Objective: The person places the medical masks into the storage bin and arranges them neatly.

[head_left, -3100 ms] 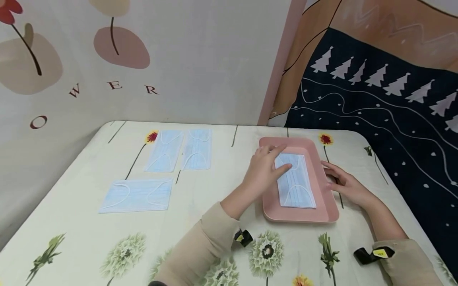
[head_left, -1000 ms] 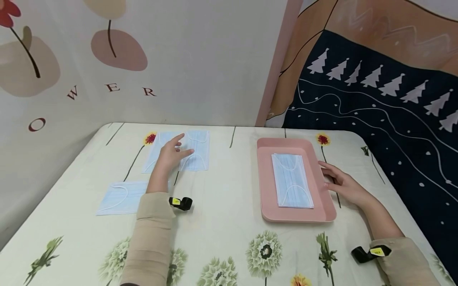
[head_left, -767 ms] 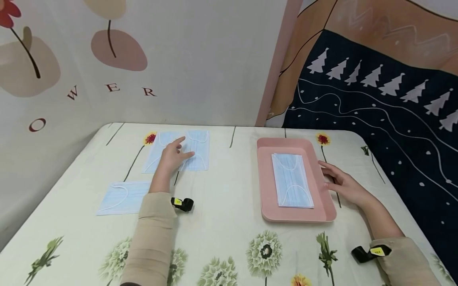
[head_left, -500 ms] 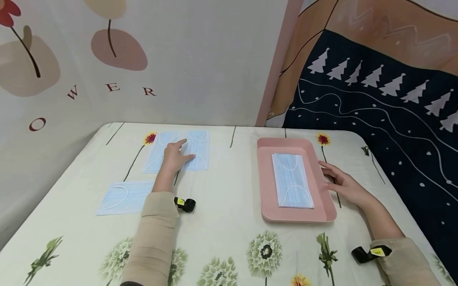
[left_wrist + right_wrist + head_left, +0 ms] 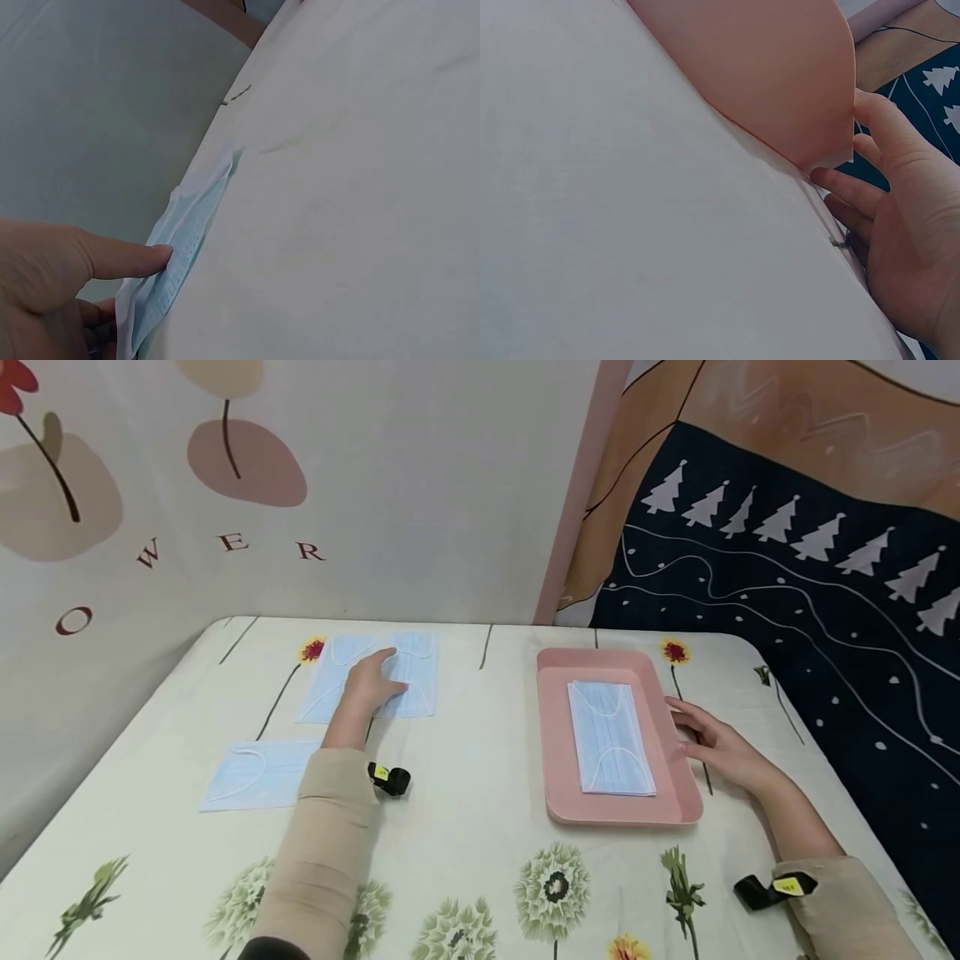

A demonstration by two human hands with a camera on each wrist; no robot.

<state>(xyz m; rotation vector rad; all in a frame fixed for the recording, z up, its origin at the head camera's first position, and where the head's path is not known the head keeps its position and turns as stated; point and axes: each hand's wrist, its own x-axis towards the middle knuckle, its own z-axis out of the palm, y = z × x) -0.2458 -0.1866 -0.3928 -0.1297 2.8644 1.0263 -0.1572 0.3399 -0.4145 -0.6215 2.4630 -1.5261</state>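
Picking up the pale-blue pleated rectangular mask (image 5: 418, 672) at the head frame's upper left looks like my step; my left grip (image 5: 369, 687) is spread over it, so next I should pinch and lift. My right grip (image 5: 723, 753) stays loosely spread against the pink rectangular tray (image 5: 562, 764). The left-wrist view shows curled lower fingers (image 5: 96, 311) the head view hides.

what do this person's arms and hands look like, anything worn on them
The left hand and right hand wear no gloves. A long beige sleeve covers the left forearm, and a matching beige cuff shows on the right. Each cuff carries a small black device, left and right, with a yellow label too small to read.
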